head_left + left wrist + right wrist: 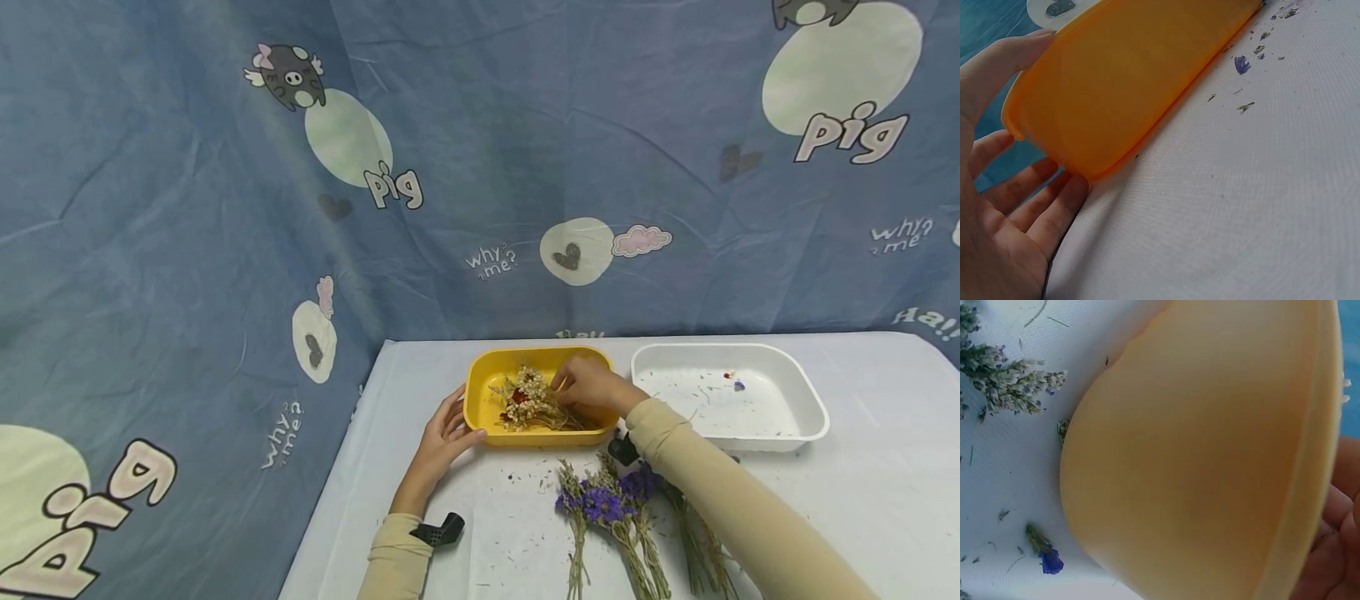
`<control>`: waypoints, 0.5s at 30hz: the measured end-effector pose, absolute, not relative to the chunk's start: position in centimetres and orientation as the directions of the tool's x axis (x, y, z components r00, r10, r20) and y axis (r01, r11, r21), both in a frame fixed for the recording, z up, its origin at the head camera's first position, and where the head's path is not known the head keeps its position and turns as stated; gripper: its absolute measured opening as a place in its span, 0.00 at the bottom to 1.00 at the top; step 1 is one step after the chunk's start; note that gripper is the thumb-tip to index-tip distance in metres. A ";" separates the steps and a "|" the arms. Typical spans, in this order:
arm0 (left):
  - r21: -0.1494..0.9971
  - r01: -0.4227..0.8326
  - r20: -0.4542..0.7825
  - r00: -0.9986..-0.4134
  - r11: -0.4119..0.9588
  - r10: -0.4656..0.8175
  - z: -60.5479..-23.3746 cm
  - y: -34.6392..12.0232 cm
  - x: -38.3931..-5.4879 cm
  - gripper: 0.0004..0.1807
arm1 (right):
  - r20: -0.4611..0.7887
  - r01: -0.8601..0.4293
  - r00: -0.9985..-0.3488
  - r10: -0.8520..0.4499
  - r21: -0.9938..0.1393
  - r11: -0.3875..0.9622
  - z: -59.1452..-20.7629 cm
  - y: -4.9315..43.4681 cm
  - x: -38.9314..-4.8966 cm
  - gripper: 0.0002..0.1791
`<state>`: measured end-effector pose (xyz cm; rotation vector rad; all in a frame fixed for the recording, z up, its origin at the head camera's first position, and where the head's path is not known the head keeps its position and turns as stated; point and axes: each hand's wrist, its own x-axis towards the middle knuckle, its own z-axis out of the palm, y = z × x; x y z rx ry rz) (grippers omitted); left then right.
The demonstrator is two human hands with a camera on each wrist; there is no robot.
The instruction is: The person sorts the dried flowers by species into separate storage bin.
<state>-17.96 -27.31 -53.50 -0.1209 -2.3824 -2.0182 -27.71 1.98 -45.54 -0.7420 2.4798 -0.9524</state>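
A yellow plastic tray [480, 367] stands at the back of the table, with a bunch of dried flowers [530, 398] in it, cream and dark red heads on thin stems. My left hand [438, 446] holds the tray's left end, thumb at the front rim and fingers along the end wall, as the left wrist view of the tray [1116, 81] also shows. Reaching over the front rim, my right hand [588, 385] pinches at the bunch with bent fingers. In the right wrist view the tray wall [1191, 456] hides the fingertips.
To the right stands a white tray [806, 392] with a few plant scraps. Bunches of purple dried flowers [603, 504] lie in front, partly under my right forearm, beside more stems [693, 542]. Crumbs dot the white tablecloth [510, 533]. A blue printed curtain [465, 167] hangs behind.
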 end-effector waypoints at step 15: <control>0.984 0.052 0.048 -0.998 0.169 0.030 -53.4 -27.2 -17.9 0.47 | -0.140 -0.360 -0.785 -0.603 -0.688 0.630 -45.2 2.5 -27.5 0.15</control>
